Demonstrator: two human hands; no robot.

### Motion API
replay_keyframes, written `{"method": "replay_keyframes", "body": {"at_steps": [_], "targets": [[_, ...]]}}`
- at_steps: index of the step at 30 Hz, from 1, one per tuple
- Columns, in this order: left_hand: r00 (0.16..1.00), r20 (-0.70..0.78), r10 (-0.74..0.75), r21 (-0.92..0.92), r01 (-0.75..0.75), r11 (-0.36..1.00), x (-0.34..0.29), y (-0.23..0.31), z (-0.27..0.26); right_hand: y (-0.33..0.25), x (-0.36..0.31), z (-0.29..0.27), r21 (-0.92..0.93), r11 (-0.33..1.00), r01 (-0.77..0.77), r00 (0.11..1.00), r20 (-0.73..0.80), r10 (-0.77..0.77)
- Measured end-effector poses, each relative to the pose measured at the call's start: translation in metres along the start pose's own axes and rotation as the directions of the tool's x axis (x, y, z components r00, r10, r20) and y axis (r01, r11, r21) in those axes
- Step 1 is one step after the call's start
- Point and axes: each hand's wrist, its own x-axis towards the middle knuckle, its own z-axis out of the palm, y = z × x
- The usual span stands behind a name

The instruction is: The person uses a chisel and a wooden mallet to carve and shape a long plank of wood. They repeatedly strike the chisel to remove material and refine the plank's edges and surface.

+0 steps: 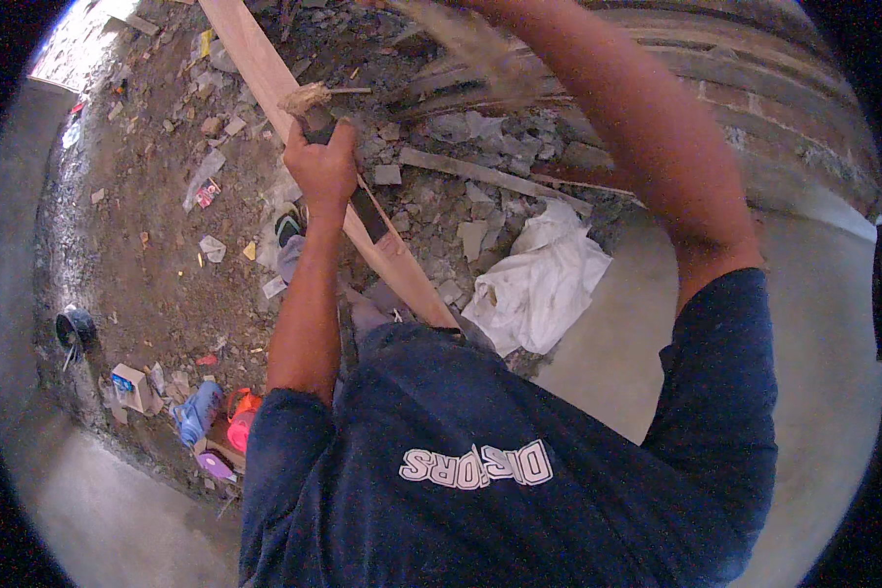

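My left hand (321,174) is closed around a chisel (368,212), whose battered wooden handle top sticks out above the fist. Its dark blade points down toward me and lies along a long wooden plank (250,49). The plank slants from the top edge down to my lap, with a notched spot near the blade's tip. My raised right arm crosses the upper right, and my right hand (487,5) is mostly cut off by the top edge. A tan piece of wood (465,41), smeared by motion, hangs from that hand; its full shape cannot be made out.
A crumpled white cloth (539,274) lies right of the plank. Rubble and a thin wooden strip (490,179) are beyond it, beside stacked boards (696,59). On the left are a blue bottle (198,412), a pink-red container (242,421), a small box (132,387) and a black pot (73,326).
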Motion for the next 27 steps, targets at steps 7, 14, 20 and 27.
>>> {"method": "replay_keyframes", "body": {"at_steps": [7,14,20,27], "targets": [[0.997,-0.073,-0.005,0.2,0.02,0.98,0.01,-0.007,-0.018,0.066,0.045,0.083,-0.229,0.77,0.596,0.727,0.561,-0.396],[0.992,-0.073,0.104,0.157,-0.091,0.983,0.005,-0.014,-0.013,0.064,0.003,0.099,-0.084,0.852,0.517,0.814,0.356,-0.459],[0.979,-0.008,-0.205,0.194,0.202,0.96,0.003,-0.008,-0.022,0.029,0.022,0.049,-0.315,0.725,0.612,0.733,0.57,-0.371],[0.994,-0.062,-0.084,0.075,0.089,0.993,0.002,0.0,-0.012,0.056,0.06,0.069,-0.199,0.795,0.574,0.686,0.646,-0.334]]}}
